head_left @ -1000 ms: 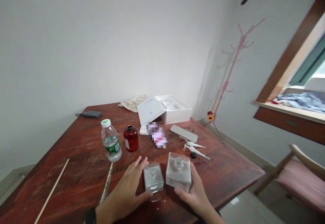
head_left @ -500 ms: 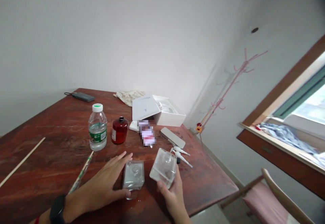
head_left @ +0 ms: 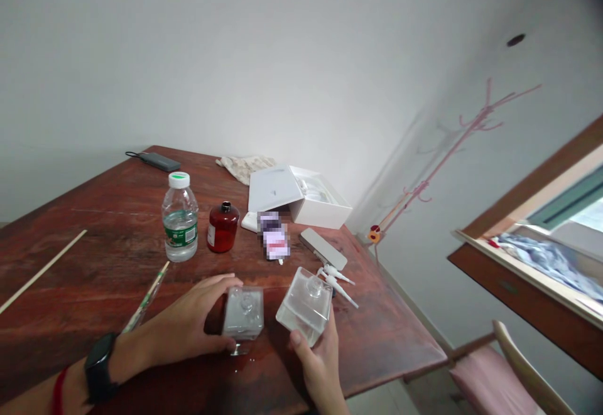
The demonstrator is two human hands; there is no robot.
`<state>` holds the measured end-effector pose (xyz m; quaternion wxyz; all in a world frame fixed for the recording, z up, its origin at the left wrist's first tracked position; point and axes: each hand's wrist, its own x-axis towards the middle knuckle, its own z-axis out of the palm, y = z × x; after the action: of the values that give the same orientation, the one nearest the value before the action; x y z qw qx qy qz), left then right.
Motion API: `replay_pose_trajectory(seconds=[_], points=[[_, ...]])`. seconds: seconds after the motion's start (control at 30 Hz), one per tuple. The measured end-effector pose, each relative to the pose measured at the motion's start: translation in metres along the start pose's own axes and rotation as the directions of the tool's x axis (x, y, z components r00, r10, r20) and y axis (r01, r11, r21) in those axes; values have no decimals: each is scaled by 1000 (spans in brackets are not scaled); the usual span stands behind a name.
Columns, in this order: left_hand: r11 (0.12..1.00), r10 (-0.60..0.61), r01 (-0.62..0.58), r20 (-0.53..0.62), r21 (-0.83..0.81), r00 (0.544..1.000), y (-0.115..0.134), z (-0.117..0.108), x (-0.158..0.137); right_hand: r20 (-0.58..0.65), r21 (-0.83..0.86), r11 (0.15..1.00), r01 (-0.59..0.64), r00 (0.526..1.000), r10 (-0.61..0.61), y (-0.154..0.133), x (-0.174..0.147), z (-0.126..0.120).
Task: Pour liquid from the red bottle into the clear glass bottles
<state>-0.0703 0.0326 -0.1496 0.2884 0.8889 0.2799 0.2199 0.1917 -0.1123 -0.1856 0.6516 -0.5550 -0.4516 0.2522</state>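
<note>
A clear square bottle (head_left: 244, 314) stands on the wooden table, its round neck opening facing up. My left hand (head_left: 207, 314) closes round its left side, thumb at the near corner and fingers at the far one. In my right hand (head_left: 319, 358) is a second clear square bottle (head_left: 305, 305), lifted and tilted, with liquid in its lower part. My thumb presses its near face; the other fingers are mostly hidden behind it. Beyond the bottles lie white pump heads (head_left: 336, 280) with thin tubes. A red-brown round bottle (head_left: 223, 228) without a cap stands farther back.
A water bottle (head_left: 180, 220) with a white cap stands at left, near wrapped chopsticks (head_left: 147, 297) and a bare stick (head_left: 44, 269). Behind are a phone (head_left: 274, 236), a grey bar-shaped case (head_left: 323, 247), a white box (head_left: 316, 213), a cloth (head_left: 242, 167) and a power bank (head_left: 161, 161).
My left hand's fingers have drawn in round the standing bottle. The right hand still holds its bottle, with slightly altered tilt. The view has shifted a little.
</note>
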Motion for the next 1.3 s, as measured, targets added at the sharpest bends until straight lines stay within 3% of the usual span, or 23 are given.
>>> replay_pose_trajectory(seconds=[0.2, 0.53, 0.73, 0.97, 1.03, 1.1, 1.2, 1.3], points=[[999, -4, 3, -41, -34, 999, 5, 2, 1, -52, -116, 992, 47, 997, -53, 0, -1, -7], [998, 2, -4, -35, -68, 999, 6, 1, -1, 62, -26, 999, 26, 998, -24, 18, 6, -22], [996, 12, -16, -41, -84, 999, 8, 0, -3, 45, -17, 1000, 13, 999, -13, 12, 5, -18], [993, 72, -72, 2, -97, 997, -17, 3, -6, 15, -16, 1000, 8, 1000, -8, 7, 4, -12], [988, 97, -103, -58, -115, 994, -22, 2, -2, 8, 23, 1000, 11, 1000, -12, 7, 6, -10], [991, 64, -87, -210, -101, 976, -22, 0, 4, 1, 67, 998, 9, 1000, -9, 5, 7, -6], [999, -15, -3, -477, -37, 879, -9, -8, 16, -7, 163, 987, 6, 1000, -5, -2, 8, 3], [998, 62, -38, -543, 56, 837, 6, -21, 29, -13, 265, 964, 10, 1000, -7, -7, 11, 8]])
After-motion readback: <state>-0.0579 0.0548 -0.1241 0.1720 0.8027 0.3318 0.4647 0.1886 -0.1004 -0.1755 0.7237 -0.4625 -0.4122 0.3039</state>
